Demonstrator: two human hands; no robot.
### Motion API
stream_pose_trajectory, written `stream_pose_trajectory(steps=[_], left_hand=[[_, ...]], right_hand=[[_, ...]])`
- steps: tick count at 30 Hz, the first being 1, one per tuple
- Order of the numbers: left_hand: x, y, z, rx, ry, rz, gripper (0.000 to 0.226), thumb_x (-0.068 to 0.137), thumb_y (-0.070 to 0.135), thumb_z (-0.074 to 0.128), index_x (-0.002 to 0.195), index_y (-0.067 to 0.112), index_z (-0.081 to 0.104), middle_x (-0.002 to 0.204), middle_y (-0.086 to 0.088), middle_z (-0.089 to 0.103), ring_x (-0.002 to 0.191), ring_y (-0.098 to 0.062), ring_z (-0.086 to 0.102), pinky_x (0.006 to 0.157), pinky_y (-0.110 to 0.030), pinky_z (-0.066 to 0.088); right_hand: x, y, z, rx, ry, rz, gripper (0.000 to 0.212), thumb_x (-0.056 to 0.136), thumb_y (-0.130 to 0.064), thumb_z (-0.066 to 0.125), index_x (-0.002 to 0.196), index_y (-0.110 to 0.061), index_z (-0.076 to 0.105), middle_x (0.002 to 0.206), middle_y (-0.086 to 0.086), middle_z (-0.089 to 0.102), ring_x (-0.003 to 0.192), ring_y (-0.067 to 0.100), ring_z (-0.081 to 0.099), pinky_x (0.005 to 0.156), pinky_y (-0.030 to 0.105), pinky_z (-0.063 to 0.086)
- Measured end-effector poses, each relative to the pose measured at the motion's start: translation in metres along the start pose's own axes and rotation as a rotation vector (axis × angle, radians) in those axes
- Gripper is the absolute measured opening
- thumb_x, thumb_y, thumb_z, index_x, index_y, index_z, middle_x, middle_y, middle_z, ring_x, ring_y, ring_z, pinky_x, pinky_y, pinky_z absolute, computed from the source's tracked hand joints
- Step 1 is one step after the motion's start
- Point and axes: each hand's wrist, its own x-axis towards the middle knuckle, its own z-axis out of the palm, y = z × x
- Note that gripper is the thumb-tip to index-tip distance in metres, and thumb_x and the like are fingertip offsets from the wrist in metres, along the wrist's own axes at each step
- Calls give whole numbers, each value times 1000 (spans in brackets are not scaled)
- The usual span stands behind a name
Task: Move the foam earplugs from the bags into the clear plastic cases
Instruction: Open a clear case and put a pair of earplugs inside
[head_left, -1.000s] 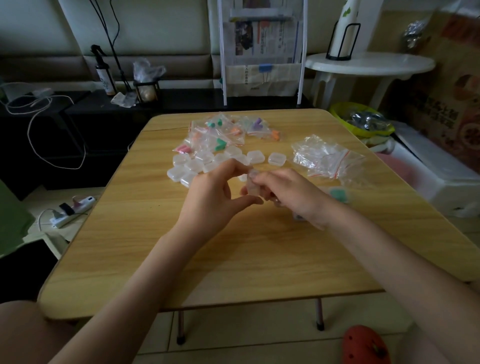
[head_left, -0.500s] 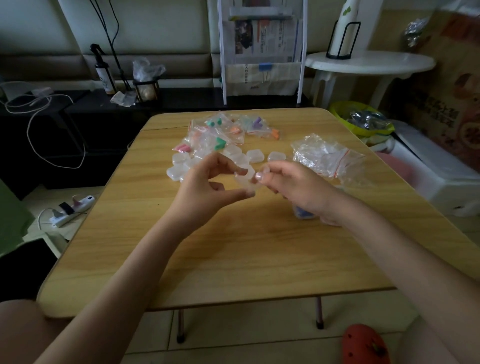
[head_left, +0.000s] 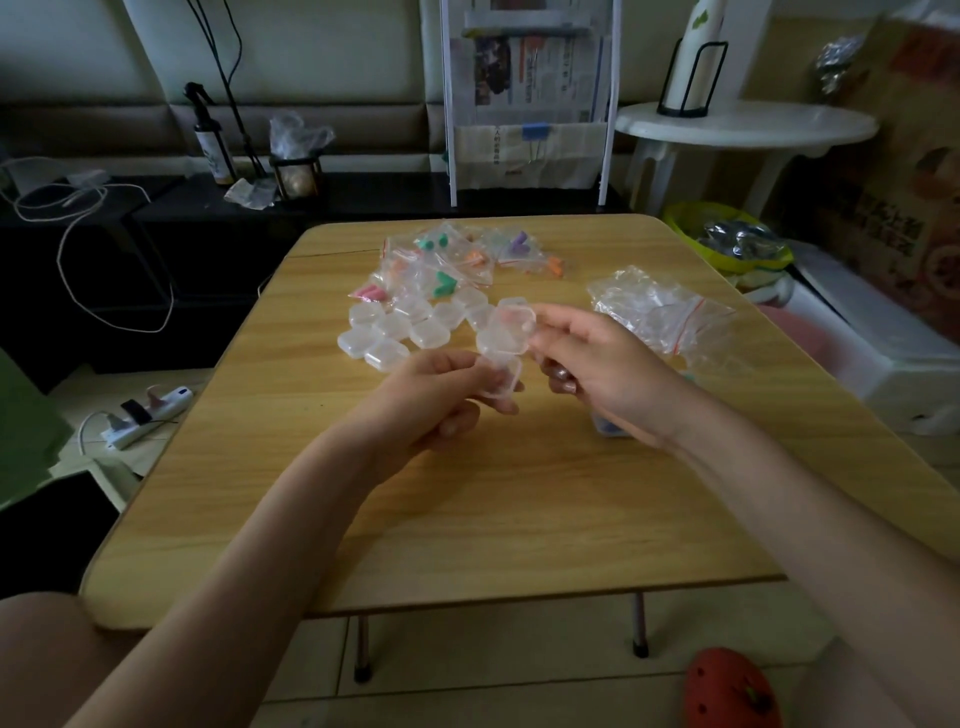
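A clear plastic case (head_left: 503, 348) hangs above the middle of the wooden table (head_left: 467, 493) with its lid swung open. My left hand (head_left: 431, 400) pinches its lower half from the left. My right hand (head_left: 597, 369) pinches the raised lid from the right. Behind them lies a cluster of several shut clear cases (head_left: 400, 332). Further back, small zip bags (head_left: 441, 260) hold green, orange, pink and purple foam earplugs. Something dark shows in my right palm, and I cannot tell what it is.
A heap of empty crumpled zip bags (head_left: 660, 312) lies at the right of the table. A small item (head_left: 610, 428) sits half hidden under my right wrist. Beyond the table stand a white rack (head_left: 524, 104), a white round side table (head_left: 743, 124) and a yellow-green bowl (head_left: 727, 234).
Both hands rose off the table with the case, and its lid has swung open between them.
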Motion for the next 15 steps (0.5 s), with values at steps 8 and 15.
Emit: stream_pose_trajectory(steps=[8, 15], left_hand=[[8, -6, 3, -135, 211, -143, 20, 96, 18, 49, 103, 4, 61, 68, -3, 69, 36, -5, 34, 32, -11, 20], [7, -2, 7, -178, 94, -176, 24, 98, 17, 39, 93, 9, 61, 69, -5, 69, 35, -6, 34, 31, -9, 18]], right_hand=[[-2, -3, 8, -125, 113, -201, 25, 98, -4, 45, 121, -12, 53, 99, -1, 65, 83, 3, 61, 73, 18, 49], [-3, -1, 10, -337, 117, -312, 13, 78, -14, 75, 82, -26, 72, 85, -17, 63, 76, 0, 53, 64, 11, 38]])
